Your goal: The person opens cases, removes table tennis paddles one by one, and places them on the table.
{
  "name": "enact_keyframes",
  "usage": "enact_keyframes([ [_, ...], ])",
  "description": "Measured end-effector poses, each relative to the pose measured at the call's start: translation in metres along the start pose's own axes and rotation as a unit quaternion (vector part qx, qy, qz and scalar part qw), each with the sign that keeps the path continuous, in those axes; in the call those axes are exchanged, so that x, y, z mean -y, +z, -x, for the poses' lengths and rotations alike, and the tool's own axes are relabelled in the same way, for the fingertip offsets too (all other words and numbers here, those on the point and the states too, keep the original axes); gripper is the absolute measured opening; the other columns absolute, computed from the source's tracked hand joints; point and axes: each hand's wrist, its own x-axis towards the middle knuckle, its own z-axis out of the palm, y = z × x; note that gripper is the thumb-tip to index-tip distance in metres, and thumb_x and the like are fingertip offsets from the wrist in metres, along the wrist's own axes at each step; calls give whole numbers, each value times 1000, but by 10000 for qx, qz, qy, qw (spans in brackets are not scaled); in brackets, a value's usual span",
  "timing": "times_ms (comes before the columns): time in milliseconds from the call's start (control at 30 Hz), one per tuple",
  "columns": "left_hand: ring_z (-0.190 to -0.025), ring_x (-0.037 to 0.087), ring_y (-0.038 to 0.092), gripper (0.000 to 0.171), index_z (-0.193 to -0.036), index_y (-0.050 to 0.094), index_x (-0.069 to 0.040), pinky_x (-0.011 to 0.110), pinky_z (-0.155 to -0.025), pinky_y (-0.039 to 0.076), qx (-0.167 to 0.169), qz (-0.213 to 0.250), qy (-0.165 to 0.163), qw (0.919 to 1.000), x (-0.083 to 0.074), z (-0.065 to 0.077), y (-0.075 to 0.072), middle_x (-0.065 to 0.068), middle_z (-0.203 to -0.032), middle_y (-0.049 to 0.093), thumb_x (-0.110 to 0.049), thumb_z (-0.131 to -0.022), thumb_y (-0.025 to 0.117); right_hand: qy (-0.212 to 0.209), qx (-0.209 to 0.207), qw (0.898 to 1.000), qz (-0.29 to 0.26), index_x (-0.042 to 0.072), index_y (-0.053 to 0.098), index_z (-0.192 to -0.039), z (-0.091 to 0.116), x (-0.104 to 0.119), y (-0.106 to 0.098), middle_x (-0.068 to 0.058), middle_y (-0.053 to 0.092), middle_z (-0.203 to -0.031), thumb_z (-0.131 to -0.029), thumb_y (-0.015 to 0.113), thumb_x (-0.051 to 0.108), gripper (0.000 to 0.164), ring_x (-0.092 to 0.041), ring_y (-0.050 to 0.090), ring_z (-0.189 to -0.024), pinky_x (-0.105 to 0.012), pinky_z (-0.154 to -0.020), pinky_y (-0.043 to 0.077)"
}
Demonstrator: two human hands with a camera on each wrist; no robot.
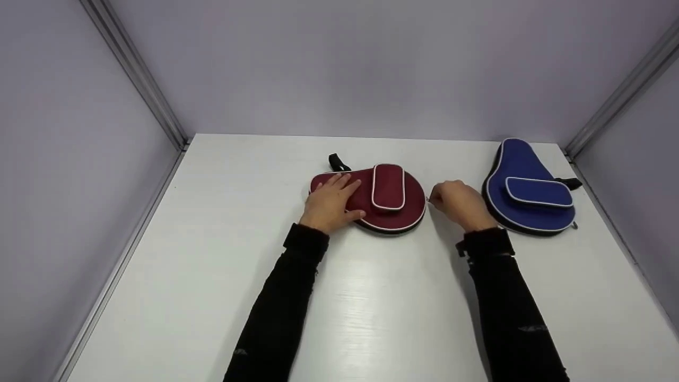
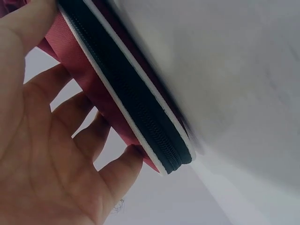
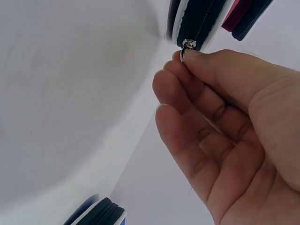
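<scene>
A dark red table-tennis paddle case [image 1: 363, 185] with white piping and a small raised pocket [image 1: 388, 187] lies flat on the white table. On its narrow end rests my left hand [image 1: 330, 204], fingers spread over the fabric. In the left wrist view the black zipper band [image 2: 136, 103] runs along the case's side, and the fingertips press on the red cloth. At the round end my right hand [image 1: 459, 201] pinches the metal zipper pull [image 3: 187, 45] between thumb and forefinger, its other fingers loosely bent. The zipper looks closed where it shows.
A blue case [image 1: 525, 185] of the same shape lies to the right of my right hand, with a black strap [image 1: 570, 183]. Another black strap [image 1: 338, 162] sticks out behind the red case. Pale walls [image 1: 345, 69] enclose the table [image 1: 238, 265] at the back and sides.
</scene>
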Motion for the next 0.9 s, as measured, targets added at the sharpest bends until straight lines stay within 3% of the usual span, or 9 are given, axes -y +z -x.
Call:
enact_keyframes([
  [533, -184, 33, 28, 87, -183, 44, -22, 64, -149, 29, -155, -118, -518, 9985, 3, -5, 4, 12, -193, 38, -58, -112, 76, -71, 206, 9997, -74, 2, 89, -110, 2, 15, 2, -16, 88, -104, -108, 79, 13, 15, -28, 76, -86, -58, -85, 68],
  [767, -183, 36, 32, 92, -181, 48, -23, 67, -147, 31, -454, 54, -560, 9974, 26, -26, 31, 13, -192, 41, -65, -106, 80, -187, 369, 9990, -189, 1, 88, -109, 2, 23, 2, -14, 88, -103, -108, 79, 11, 14, -23, 73, -83, -52, -82, 66],
  [900, -183, 37, 31, 93, -182, 47, -21, 68, -147, 31, -470, 46, -600, 9971, 27, -26, 30, 14, -192, 40, -65, -106, 80, -277, 412, 9985, -237, 2, 89, -107, 2, 28, 2, -11, 87, -99, -107, 79, 11, 13, -19, 69, -80, -45, -78, 63],
])
